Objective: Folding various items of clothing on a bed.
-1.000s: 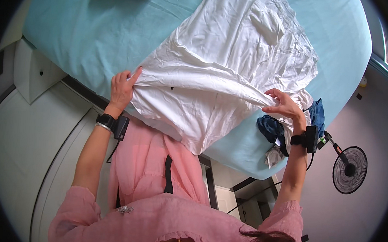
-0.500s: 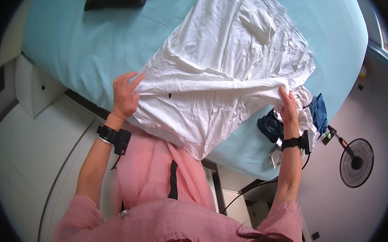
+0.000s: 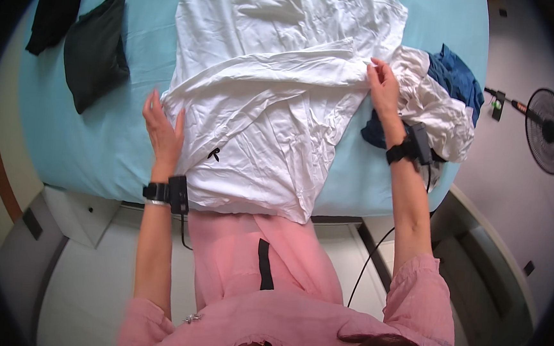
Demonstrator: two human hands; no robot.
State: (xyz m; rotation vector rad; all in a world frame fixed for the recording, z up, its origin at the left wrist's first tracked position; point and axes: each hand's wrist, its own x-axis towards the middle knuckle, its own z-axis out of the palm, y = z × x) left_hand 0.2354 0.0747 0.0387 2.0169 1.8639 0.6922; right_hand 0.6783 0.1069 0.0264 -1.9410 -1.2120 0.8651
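A wrinkled white shirt with a small black mark lies spread on the light-blue bed, its near edge against my pink skirt. A long fold of its cloth runs slantwise across the middle. At the left edge of that fold is my left hand, thumb and fingers apart, touching or close beside the cloth. My right hand pinches the fold's right end between thumb and fingertips. Just beyond my right hand a heap of crumpled cream-white clothes lies on the bed.
A dark grey folded garment and a black one lie on the bed at far left. Blue cloth tops the right heap. A black fan stands beyond the bed. A cable hangs by my right forearm.
The view has shifted, bringing the dark garments in at left. The shirt now lies flatter and straighter, with its black mark more exposed. My right hand has moved farther up relative to my left.
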